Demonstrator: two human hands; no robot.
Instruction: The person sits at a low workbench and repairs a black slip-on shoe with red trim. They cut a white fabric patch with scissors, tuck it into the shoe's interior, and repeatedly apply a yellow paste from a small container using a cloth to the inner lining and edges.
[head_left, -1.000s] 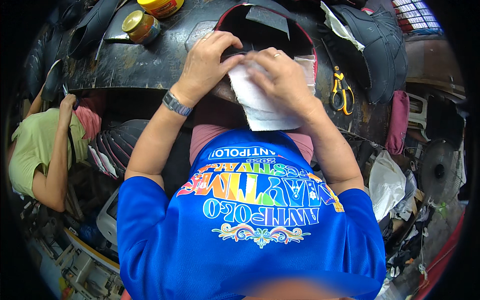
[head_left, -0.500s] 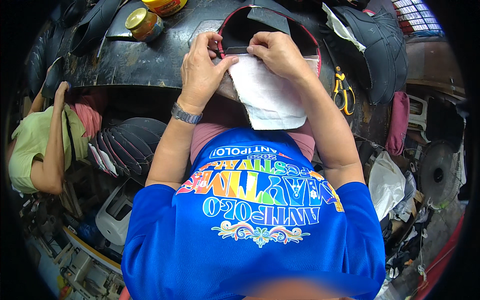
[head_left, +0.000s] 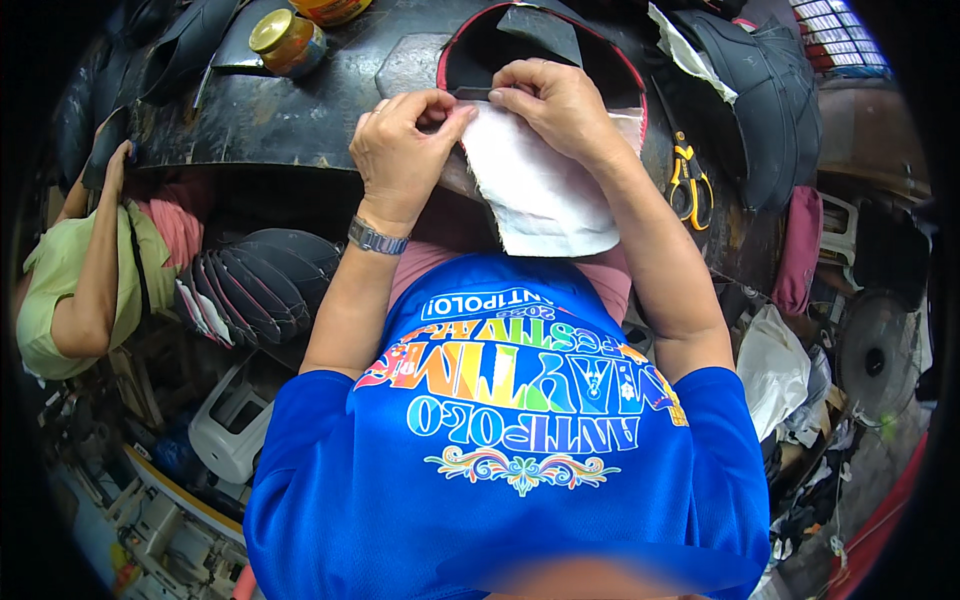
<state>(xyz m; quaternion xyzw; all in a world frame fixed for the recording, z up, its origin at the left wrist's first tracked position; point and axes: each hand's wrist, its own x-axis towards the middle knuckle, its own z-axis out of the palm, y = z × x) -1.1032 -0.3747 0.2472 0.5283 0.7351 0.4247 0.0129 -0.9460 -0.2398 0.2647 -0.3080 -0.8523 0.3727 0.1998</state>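
Observation:
A black curved piece [head_left: 470, 62] with red edging lies at the table's front, its shape like a shoe upper or bag panel. White cloth [head_left: 545, 195] is attached along or laid over its near edge and hangs toward my lap. My left hand [head_left: 405, 145] is closed in a pinch at the cloth's upper left corner, beside the red edging. To its right, my right hand [head_left: 555, 105] pinches the upper edge, where a narrow dark strip [head_left: 471, 93] shows between my hands. The fingertips partly hide what they grip.
Scissors [head_left: 690, 182] with orange-and-black handles lie to the right, near stacked black pieces [head_left: 765, 110]. A yellow-lidded jar [head_left: 288, 43] stands at back left. Another person [head_left: 90, 265] in light green works at left, near more black pieces [head_left: 260, 285]. A fan [head_left: 877, 355] is at far right.
My left fingers have come off the red edging's left side and curled down to the cloth's corner. The right hand stays pinched at the upper edge, nearly unmoved.

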